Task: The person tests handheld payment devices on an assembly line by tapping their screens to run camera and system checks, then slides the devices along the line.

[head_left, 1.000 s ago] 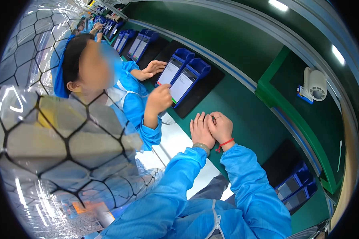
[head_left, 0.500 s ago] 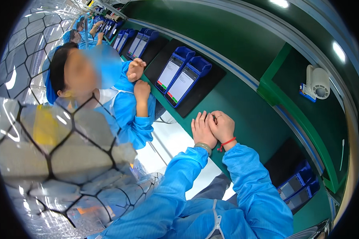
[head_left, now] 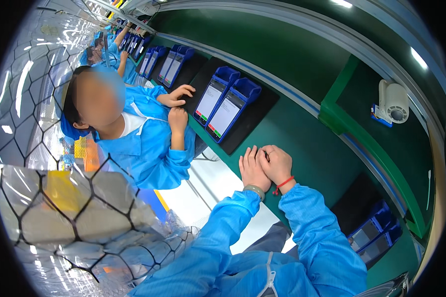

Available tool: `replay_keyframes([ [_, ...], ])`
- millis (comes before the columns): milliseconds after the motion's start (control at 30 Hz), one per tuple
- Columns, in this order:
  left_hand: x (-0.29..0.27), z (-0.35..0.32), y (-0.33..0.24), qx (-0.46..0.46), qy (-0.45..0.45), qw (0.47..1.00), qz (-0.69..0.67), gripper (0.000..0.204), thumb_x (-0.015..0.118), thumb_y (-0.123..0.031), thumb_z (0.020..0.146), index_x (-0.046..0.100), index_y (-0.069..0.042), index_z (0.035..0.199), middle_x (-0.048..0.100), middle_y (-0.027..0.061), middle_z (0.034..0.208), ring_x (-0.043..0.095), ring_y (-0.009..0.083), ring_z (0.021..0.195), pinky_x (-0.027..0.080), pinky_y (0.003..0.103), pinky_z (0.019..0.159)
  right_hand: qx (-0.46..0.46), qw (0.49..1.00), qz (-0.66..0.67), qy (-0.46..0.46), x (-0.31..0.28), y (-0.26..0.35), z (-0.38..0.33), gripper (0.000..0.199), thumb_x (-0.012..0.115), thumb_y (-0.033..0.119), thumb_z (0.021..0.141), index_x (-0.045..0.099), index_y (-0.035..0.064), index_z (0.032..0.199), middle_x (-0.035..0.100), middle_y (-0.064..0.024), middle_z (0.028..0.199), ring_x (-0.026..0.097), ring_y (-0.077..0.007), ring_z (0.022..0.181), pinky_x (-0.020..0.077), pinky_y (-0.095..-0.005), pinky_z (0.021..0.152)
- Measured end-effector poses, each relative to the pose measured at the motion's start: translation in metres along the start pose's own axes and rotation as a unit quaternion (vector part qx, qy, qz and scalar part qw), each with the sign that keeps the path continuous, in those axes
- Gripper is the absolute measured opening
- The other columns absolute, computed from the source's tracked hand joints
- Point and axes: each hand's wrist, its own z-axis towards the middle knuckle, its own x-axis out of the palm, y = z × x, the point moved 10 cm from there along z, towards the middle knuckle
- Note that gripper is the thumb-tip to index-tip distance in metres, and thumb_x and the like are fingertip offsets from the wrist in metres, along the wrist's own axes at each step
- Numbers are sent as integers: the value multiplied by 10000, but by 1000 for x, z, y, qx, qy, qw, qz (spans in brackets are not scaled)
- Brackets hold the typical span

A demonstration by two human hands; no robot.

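Since the earlier frame, at the left, the co-worker [head_left: 139, 131] turns more toward the wearer, and the co-worker's farther hand [head_left: 181, 95] comes down from a raised pose and reaches out beside the black mat [head_left: 243, 136]; the nearer hand [head_left: 178, 119] stays low, close to the body. The whole view tilts a little as well.

On the mat, near the bench edge, lie two blue-cased devices — a left device [head_left: 211, 101] and a right device [head_left: 226, 115] — both with lit, pale screens and red and green blocks at the bottom. Nobody touches them.

To the right of the pair, on the green bench [head_left: 312, 148], the wearer's hands rest together, as in the earlier frame. The left hand [head_left: 254, 169] lies flat with its fingers extended; the right hand [head_left: 278, 166] folds against its thumb side, its fingertips partly hidden, so whether anything small is tucked there cannot be told.

Farther right, another pair of blue-cased devices [head_left: 374, 230] lies with duller screens.

As a judgement, handling is paused: the near pair is laid out and lit, but what is finished or left cannot be told.
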Motion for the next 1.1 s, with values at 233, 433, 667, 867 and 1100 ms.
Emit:
replay_keyframes([
  [233,-3,0,-1,-1,-9,1000,-3,505,515,-279,777,389,-48,1208,361,112,1270,266,277,1233,162,423,1027,-20,1000,-12,-1,1,6,3,111,527,160,751,582,75,706,581,-86,681,564,-266,623,461,-359,549],
  [433,0,0,4,-15,-8,999,-32,520,473,-292,800,357,-67,1254,338,100,1293,229,260,1256,129,432,1038,-24,1000,-1,-13,11,8,5,99,521,156,755,584,80,746,586,-88,684,570,-263,627,461,-359,547],
  [667,45,-13,51,-296,-71,709,-636,473,400,-277,884,271,-72,1290,337,91,1307,320,237,1203,256,379,997,3,984,-103,142,53,28,31,423,491,147,771,484,174,1193,582,-79,614,567,-243,544,449,-359,498],
  [867,102,-31,92,-313,-51,640,-700,427,367,-219,921,218,-108,1306,388,89,1260,451,227,1099,419,327,889,-8,979,-101,175,86,46,33,503,485,132,755,427,186,1252,578,-71,602,560,-255,525,449,-374,491],
  [1100,44,-11,50,-151,-53,846,-508,484,408,-296,863,299,-87,1286,394,77,1270,322,243,1209,238,371,1010,-12,994,12,107,70,15,27,153,486,164,766,591,103,860,597,-83,746,577,-277,690,471,-377,606],
])
